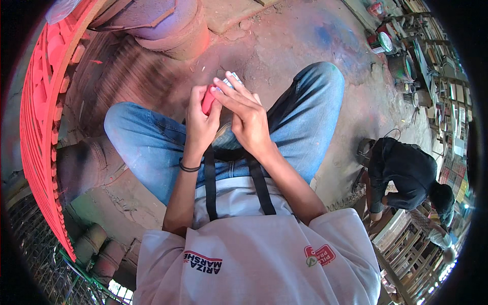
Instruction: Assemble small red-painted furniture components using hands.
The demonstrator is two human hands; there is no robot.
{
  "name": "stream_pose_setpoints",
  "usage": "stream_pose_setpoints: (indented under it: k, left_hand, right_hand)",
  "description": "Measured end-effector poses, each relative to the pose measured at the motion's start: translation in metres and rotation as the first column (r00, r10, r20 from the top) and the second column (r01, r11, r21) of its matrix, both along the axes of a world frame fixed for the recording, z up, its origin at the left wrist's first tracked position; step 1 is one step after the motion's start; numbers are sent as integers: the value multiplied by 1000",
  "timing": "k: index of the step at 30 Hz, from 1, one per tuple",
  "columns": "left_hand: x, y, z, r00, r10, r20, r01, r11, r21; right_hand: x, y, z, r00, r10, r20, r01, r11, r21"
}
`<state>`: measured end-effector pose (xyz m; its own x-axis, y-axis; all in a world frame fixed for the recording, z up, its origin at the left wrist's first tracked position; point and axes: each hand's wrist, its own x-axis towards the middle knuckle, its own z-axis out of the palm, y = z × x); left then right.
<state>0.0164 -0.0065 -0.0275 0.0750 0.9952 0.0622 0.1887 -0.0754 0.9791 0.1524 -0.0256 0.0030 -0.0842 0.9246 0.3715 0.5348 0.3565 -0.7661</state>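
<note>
Both hands meet above my lap. My left hand [201, 112] is closed around a small red block-like piece [208, 100], its thumb along the near side. My right hand [246, 112] reaches across from the other side, fingers pressed together over the far end of the red piece. Beneath these fingers shows a small pale thing with printed marks [233, 79], pinched against the red piece. My fingers cover most of both, so their exact kind is unclear.
Bright red slatted woodwork [38, 137] curves along the left. A paint-stained bucket-like container [173, 30] stands ahead, and an open can [381, 42] sits at the far right. Another person in dark clothing [406, 168] bends over slatted wood at the right. Crowded shelves line that side.
</note>
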Motion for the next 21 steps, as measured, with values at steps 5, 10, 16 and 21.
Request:
stream_pose_setpoints:
  k: [5, 10, 16, 21]
  left_hand:
    - [2, 1, 4, 992, 33, -126, -18, 993, 119]
    - [-1, 1, 7, 950, -58, 308, 95, 990, -108]
    - [-2, 1, 12, 836, -54, 547, 196, 959, -205]
    - [-4, 1, 18, 730, -52, 682, 304, 918, -255]
  right_hand:
    - [4, 0, 1, 1000, 12, 16, -12, 1000, -2]
    - [3, 0, 0, 992, 22, -128, -33, 996, -79]
    - [6, 1, -5, 973, 2, -232, -21, 997, -79]
    - [5, 4, -8, 963, -17, -269, -7, 996, -89]
